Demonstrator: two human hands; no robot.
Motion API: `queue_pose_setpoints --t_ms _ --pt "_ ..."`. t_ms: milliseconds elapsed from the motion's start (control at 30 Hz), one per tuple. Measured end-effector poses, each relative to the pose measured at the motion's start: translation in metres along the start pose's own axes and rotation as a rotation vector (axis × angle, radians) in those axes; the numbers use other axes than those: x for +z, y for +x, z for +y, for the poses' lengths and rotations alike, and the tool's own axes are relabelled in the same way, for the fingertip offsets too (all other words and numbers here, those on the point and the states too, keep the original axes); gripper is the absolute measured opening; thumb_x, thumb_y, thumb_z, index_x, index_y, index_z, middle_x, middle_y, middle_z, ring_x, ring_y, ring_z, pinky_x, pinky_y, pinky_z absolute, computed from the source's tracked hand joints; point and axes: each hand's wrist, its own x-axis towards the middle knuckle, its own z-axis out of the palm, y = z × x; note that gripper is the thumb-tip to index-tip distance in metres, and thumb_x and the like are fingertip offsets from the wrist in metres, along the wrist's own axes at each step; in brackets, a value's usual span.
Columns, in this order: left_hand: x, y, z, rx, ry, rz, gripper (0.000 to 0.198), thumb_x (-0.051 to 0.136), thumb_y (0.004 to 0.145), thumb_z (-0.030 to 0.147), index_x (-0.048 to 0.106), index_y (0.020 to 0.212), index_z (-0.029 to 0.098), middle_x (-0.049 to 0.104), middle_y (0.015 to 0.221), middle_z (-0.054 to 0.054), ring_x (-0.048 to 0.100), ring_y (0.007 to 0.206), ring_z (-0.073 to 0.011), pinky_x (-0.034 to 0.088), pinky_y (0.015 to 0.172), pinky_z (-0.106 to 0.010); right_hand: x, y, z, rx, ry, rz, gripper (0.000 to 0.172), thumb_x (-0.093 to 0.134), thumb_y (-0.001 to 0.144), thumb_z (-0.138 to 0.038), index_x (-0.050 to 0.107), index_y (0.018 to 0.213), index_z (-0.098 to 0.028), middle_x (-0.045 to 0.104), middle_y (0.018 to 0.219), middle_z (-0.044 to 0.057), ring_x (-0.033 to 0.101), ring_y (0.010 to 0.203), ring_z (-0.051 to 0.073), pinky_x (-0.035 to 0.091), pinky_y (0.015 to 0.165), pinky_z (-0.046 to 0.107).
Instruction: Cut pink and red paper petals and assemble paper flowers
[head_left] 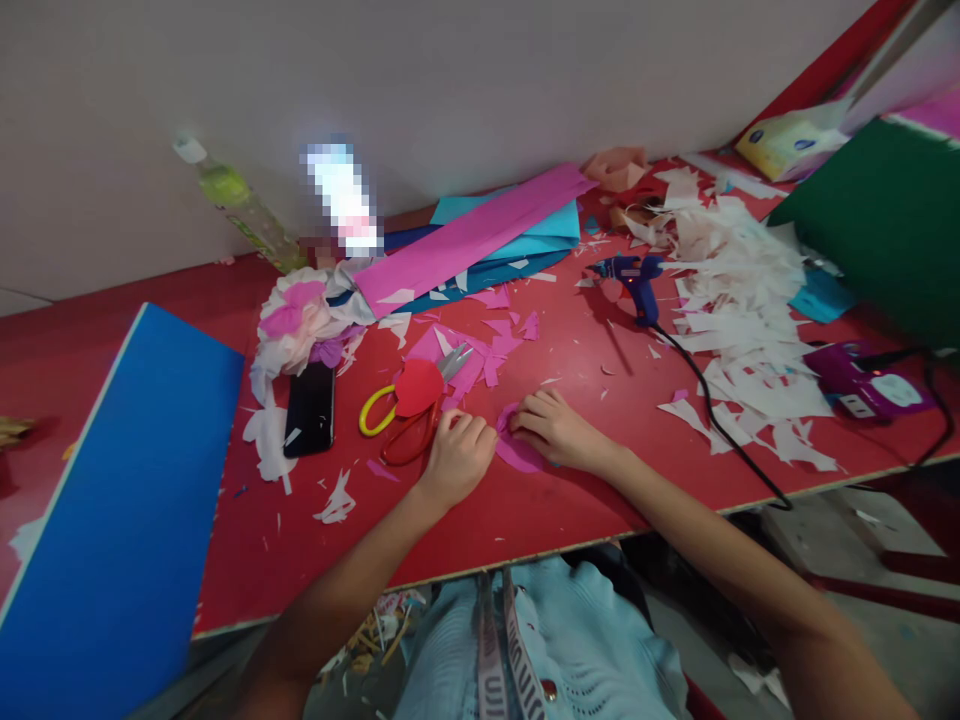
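Observation:
A rounded piece of bright pink paper lies on the red table near its front edge, partly covered by my fingers. My right hand is closed over its upper right side, fingertips curled onto the paper. At its left edge my left hand is also closed, with thumb and fingertips pinched together against the paper. Just left of that hand are scissors with one yellow and one red handle loop. A red paper heart lies on top of them, hiding their middle. Pink paper scraps spread behind the blades.
A blue glue gun stands at the right, its black cord running to a purple power strip. White scraps pile beside it. Leftward are a black phone, paper flowers and a blue board. A bottle leans behind.

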Motion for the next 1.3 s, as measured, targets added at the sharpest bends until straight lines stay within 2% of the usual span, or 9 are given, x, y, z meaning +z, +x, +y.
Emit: queue_pose_setpoints --t_ms 533,733,967,1300 --pt "-0.0041 0.0009 -0.0004 0.012 -0.006 0.023 0.019 0.046 0.086 0.016 0.055 0.069 0.018 0.056 0.069 -0.001 0.048 0.072 -0.016 0.034 0.083 -0.036 0.0031 0.0007 0.0009 -0.009 -0.018 0.025 0.02 0.042 0.092 -0.022 0.06 0.087 -0.017 0.057 0.082 0.007 0.045 0.078 0.019 0.033 0.074 0.032" --pt "-0.0056 0.0015 -0.0002 0.018 -0.01 -0.017 0.02 0.044 0.089 0.019 0.056 0.073 0.018 0.057 0.071 -0.001 0.049 0.072 -0.0155 0.032 0.082 -0.036 0.0042 -0.0004 0.0021 0.0 -0.03 0.023 0.018 0.043 0.092 -0.021 0.06 0.087 -0.017 0.057 0.083 0.007 0.045 0.081 0.019 0.031 0.08 0.035" --pt "-0.0057 0.0028 0.0002 0.013 0.018 -0.064 0.017 0.045 0.089 0.018 0.054 0.074 0.018 0.055 0.072 -0.001 0.049 0.069 -0.0159 0.03 0.073 -0.035 0.0037 -0.0004 0.0029 -0.008 -0.052 0.037 0.017 0.044 0.091 -0.024 0.059 0.087 -0.017 0.056 0.085 0.008 0.044 0.079 0.019 0.032 0.076 0.033" --pt "-0.0024 0.0058 -0.0035 0.028 0.016 -0.101 0.019 0.042 0.091 0.02 0.052 0.075 0.018 0.056 0.074 -0.002 0.051 0.071 -0.0168 0.03 0.071 -0.034 0.0043 0.0006 0.0035 -0.015 -0.097 0.056 0.021 0.043 0.092 -0.025 0.061 0.085 -0.017 0.056 0.082 0.007 0.044 0.079 0.019 0.032 0.076 0.033"
